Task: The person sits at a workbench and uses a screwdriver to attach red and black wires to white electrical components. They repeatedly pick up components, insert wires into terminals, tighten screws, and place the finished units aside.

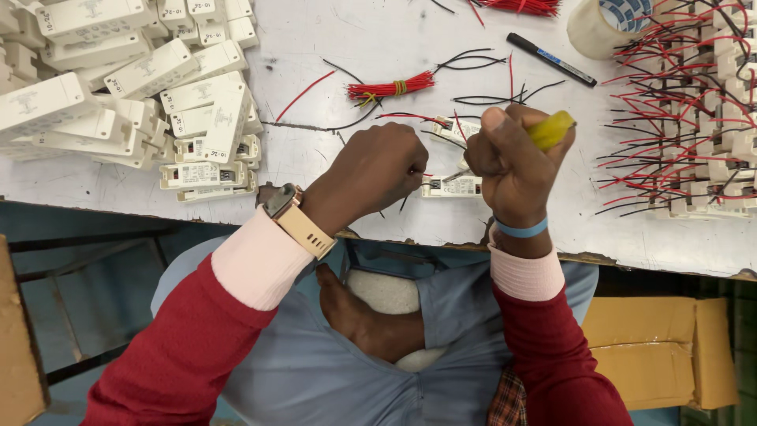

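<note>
White plastic makes up the little box that lies on the table between the two hands, near the front edge. It looks light and hard, so it could slide if nobody holds it. The best place to hold it is by its long flat sides.

Left hand is curled shut at the box's 9 o'clock end, pinching a thin red wire there. The wire looks soft and bendy and easy to pull loose.

Right hand is a tight fist around a screwdriver with a yellow handle, and the metal tip points down at the box.

At 10 o'clock from the box sits a big heap of white boxes. At 3 o'clock are more boxes with red and black wires already in them. At 12 o'clock lie a tied bunch of red wires, a black pen and a tape roll.

The table top is pale, scratched and worn. Cardboard boxes sit on the floor.
</note>
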